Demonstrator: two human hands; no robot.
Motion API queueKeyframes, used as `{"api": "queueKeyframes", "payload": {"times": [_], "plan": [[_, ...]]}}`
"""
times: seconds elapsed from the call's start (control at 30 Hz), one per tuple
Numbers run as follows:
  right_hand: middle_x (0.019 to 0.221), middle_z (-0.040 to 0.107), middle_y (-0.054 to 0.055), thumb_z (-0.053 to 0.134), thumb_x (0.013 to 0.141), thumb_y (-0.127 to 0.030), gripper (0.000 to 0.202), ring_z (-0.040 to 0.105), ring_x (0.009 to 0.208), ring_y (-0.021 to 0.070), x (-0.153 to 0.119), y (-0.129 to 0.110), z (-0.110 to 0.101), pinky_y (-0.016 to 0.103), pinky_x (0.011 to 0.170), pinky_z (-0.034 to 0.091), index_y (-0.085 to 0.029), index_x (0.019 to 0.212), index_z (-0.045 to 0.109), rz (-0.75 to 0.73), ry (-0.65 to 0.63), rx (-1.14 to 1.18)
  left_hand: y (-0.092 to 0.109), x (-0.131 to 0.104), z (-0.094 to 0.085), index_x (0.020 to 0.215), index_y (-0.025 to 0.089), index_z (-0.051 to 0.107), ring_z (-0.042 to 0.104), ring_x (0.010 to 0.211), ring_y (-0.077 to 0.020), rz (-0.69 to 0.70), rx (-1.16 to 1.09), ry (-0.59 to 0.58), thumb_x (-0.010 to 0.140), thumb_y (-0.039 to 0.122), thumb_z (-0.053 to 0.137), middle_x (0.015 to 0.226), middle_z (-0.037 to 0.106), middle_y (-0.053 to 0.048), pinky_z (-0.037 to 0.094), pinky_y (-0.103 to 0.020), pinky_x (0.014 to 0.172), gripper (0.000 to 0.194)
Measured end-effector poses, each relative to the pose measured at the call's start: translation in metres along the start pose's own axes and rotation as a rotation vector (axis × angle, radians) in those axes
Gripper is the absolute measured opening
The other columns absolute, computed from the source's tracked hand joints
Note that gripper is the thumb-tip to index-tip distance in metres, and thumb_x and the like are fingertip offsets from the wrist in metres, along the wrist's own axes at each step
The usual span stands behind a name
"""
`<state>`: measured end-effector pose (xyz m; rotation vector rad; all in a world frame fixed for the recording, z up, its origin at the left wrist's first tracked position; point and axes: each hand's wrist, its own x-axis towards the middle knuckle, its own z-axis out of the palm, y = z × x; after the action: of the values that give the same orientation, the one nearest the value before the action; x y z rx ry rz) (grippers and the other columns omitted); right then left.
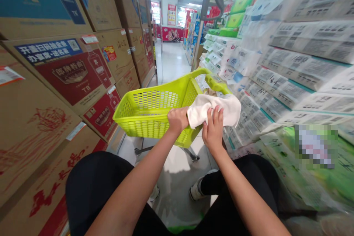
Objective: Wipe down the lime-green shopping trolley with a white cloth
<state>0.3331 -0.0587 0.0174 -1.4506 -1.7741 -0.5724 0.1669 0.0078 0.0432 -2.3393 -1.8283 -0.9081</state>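
Observation:
A lime-green plastic shopping cart (155,97) with perforated sides stands in front of me, its basket tilted in view. My left hand (178,119) is closed on the basket's near rim. Over the cart's handle end lies a white cloth (228,108), draped and wrinkled. My right hand (214,127) presses on this cloth from the near side, fingers laid along it and thumb below. Beyond the cloth shows the green cart handle (217,83). What the cloth covers underneath is hidden.
Stacked cardboard cartons (74,70) wall the left side. Wrapped paper packs (293,77) pile up on the right, close to my right arm. A metal pole (199,40) rises behind the cart. The pale tiled floor (171,57) runs on toward a red counter (173,34).

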Motion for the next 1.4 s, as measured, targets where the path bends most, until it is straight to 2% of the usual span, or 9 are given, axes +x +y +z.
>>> {"api": "queueKeyframes", "payload": {"times": [0.17,0.33,0.47,0.6,0.83,1.0,1.17,1.3,1.4], "plan": [[0.149,0.043,0.011,0.049,0.088,-0.056,0.06,0.034,0.138,0.0372,0.026,0.007,-0.038,0.062,0.115,0.019,-0.028,0.14,0.052,-0.074,-0.049,0.038,-0.009,0.0,-0.003,0.08,0.026,0.067,0.064,0.087,-0.024,-0.004,-0.005,-0.014,0.087,0.045,0.048,0.087,0.073,-0.005,0.032,-0.034,0.075,0.028],[0.129,0.06,0.01,0.041,0.092,-0.058,0.053,0.049,0.122,0.03,0.07,0.016,-0.064,0.049,0.112,0.028,-0.023,0.126,0.061,-0.242,-0.226,0.103,-0.019,0.0,-0.007,0.083,0.028,0.069,0.064,0.089,-0.0248,-0.008,0.012,-0.021,0.085,0.049,0.049,0.088,0.074,-0.005,0.031,-0.034,0.074,0.03],[0.107,0.069,0.011,0.039,0.098,-0.044,0.044,0.059,0.102,0.0261,0.098,0.029,-0.065,0.039,0.095,0.038,-0.018,0.124,0.062,-0.194,-0.265,0.011,-0.024,-0.001,-0.011,0.083,0.028,0.07,0.065,0.088,-0.025,-0.004,0.038,-0.016,0.084,0.048,0.048,0.088,0.074,-0.005,0.031,-0.034,0.072,0.03],[0.084,0.069,0.008,0.042,0.095,-0.039,0.035,0.059,0.084,0.0239,0.106,0.034,-0.056,0.036,0.083,0.038,-0.018,0.094,0.07,-0.169,-0.222,-0.081,-0.025,-0.002,-0.016,0.082,0.026,0.07,0.065,0.086,-0.0262,-0.049,0.071,-0.032,0.081,0.06,0.048,0.087,0.073,-0.008,0.033,-0.034,0.071,0.041],[0.085,0.067,0.011,0.041,0.097,-0.049,0.042,0.056,0.083,0.0247,0.088,-0.023,-0.04,0.037,0.081,0.033,-0.018,0.09,0.069,-0.329,-0.238,-0.242,-0.031,0.001,-0.022,0.085,0.027,0.071,0.064,0.086,-0.0261,-0.059,0.087,-0.134,0.085,0.047,0.047,0.088,0.074,-0.008,0.036,-0.034,0.074,0.031],[0.082,0.068,0.011,0.035,0.101,-0.051,0.049,0.06,0.077,0.0226,0.092,-0.024,-0.051,0.034,0.073,0.034,-0.018,0.087,0.068,-0.375,-0.325,-0.287,-0.037,-0.005,-0.024,0.083,0.026,0.072,0.064,0.085,-0.0276,-0.043,0.091,-0.126,0.083,0.048,0.049,0.086,0.073,-0.01,0.036,-0.034,0.072,0.032],[0.064,0.064,0.009,0.03,0.101,-0.051,0.056,0.057,0.06,0.0214,0.108,-0.004,-0.075,0.031,0.061,0.034,-0.019,0.076,0.068,-0.051,-0.325,-0.155,-0.039,-0.022,-0.027,0.081,0.026,0.071,0.065,0.089,-0.0264,0.034,0.024,-0.035,0.079,0.059,0.053,0.087,0.074,-0.007,0.036,-0.035,0.074,0.038],[0.058,0.061,0.006,0.031,0.097,-0.065,0.064,0.056,0.057,0.021,0.136,0.02,-0.087,0.032,0.057,0.041,-0.017,0.069,0.064,0.281,-0.234,0.329,-0.055,-0.03,-0.032,0.083,0.025,0.072,0.064,0.09,-0.0258,0.089,-0.013,-0.018,0.079,0.069,0.05,0.086,0.074,-0.007,0.036,-0.035,0.078,0.05],[0.063,0.065,0.006,0.04,0.094,-0.064,0.056,0.059,0.058,0.0221,0.162,0.041,-0.083,0.035,0.055,0.047,-0.017,0.074,0.064,0.435,-0.167,0.622,-0.075,-0.029,-0.038,0.089,0.026,0.072,0.062,0.094,-0.0247,0.127,-0.021,-0.069,0.085,0.063,0.046,0.094,0.074,-0.006,0.035,-0.034,0.079,0.046]]}}
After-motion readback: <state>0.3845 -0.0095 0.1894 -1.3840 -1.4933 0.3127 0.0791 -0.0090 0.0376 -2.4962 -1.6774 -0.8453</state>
